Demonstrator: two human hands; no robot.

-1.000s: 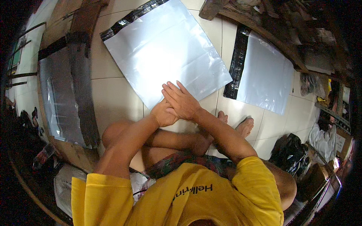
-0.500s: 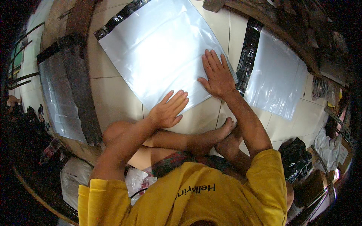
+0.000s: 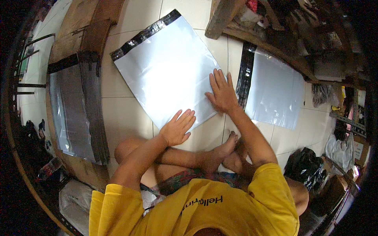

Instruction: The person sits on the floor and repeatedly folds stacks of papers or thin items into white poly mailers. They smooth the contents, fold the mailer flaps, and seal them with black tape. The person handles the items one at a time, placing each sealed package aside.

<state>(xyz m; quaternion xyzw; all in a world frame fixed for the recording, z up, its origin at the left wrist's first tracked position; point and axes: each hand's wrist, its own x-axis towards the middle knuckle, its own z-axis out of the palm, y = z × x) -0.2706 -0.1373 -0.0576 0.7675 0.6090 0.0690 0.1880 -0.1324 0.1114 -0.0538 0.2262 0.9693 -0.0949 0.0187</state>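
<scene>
A large white plastic mailing bag (image 3: 165, 74) with a black band along its far edge lies flat on the floor in front of my crossed legs. My left hand (image 3: 176, 128) rests on its near corner, palm down, fingers stretched out. Farther right, my right hand (image 3: 222, 93) lies flat along the bag's right edge with its thumb spread. Neither hand grips anything. Strong glare washes out the middle of the bag.
Another white mailing bag (image 3: 271, 88) with a black band lies to the right. Stacked bags (image 3: 71, 110) sit on a wooden board (image 3: 88, 169) at left. A wooden frame (image 3: 260, 43) stands far right; a black plastic bag (image 3: 305, 167) lies near right.
The whole view has shifted, so the bag and floor appear lower in the picture. Both hands stay flat on the bag, with little visible movement relative to it.
</scene>
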